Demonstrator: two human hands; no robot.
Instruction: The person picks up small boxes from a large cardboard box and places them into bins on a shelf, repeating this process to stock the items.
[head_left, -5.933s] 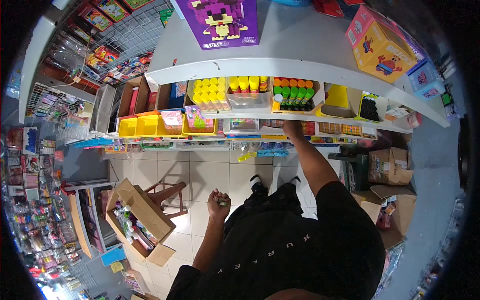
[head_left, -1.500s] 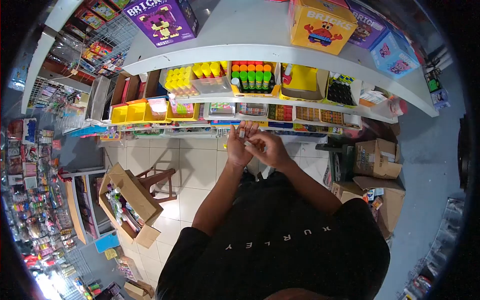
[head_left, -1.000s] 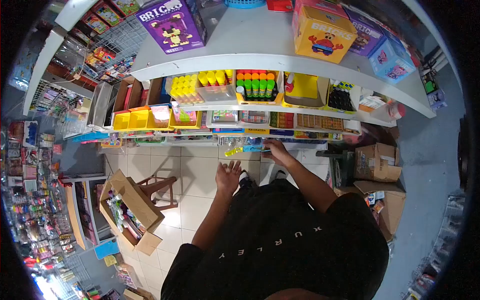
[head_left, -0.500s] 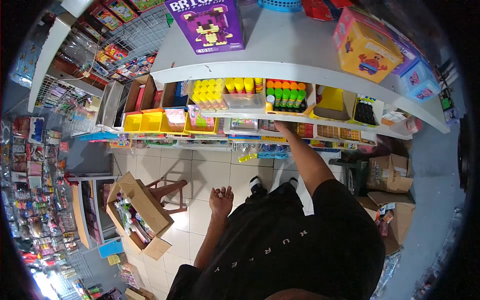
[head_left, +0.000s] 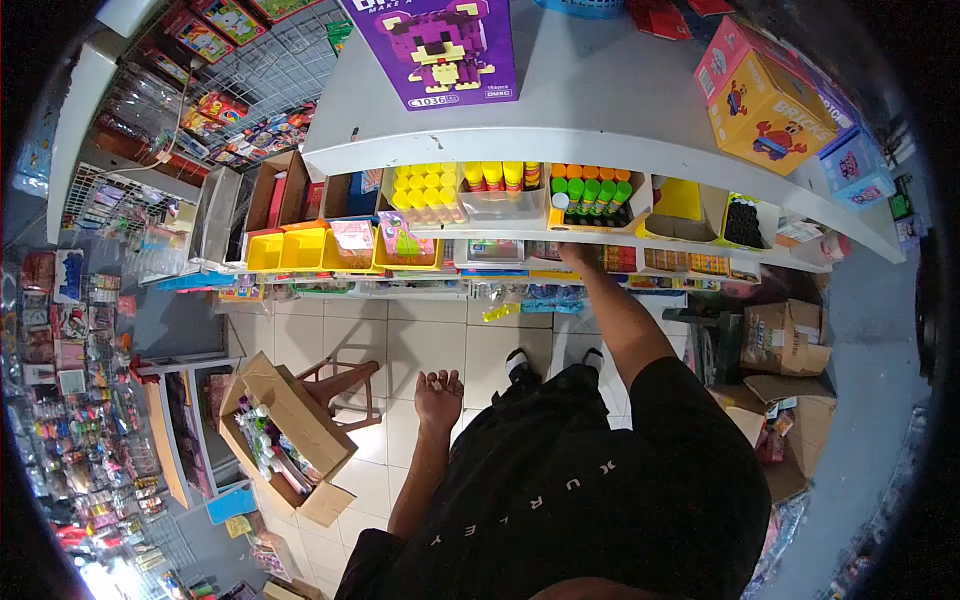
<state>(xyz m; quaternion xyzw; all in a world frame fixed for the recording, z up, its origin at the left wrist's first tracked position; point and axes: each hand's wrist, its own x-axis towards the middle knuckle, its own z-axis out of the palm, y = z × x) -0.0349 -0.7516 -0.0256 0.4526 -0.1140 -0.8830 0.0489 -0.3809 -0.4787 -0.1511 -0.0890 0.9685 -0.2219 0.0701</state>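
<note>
My right hand (head_left: 579, 257) reaches into the lower shelf tier, by small boxes (head_left: 618, 259) with red and yellow fronts. Its fingers are hidden under the tier above, so I cannot see what they touch. Directly above it stands a box of glue sticks (head_left: 590, 192) with green and orange caps. My left hand (head_left: 438, 398) hangs over the tiled floor, palm up, its fingers loosely curled and apart with nothing in them.
Yellow-capped tubes (head_left: 425, 190) and yellow bins (head_left: 303, 249) line the shelf. A purple toy box (head_left: 450, 60) stands on the top board (head_left: 600, 100). Behind my left hand are a brown stool (head_left: 345, 385) and an open carton (head_left: 320, 430). More cartons (head_left: 785, 335) sit at right.
The view has shifted slightly, so the shelf contents appear a little further right. My left fingers have curled a bit more. My right hand stays at the same part of the lower tier.
</note>
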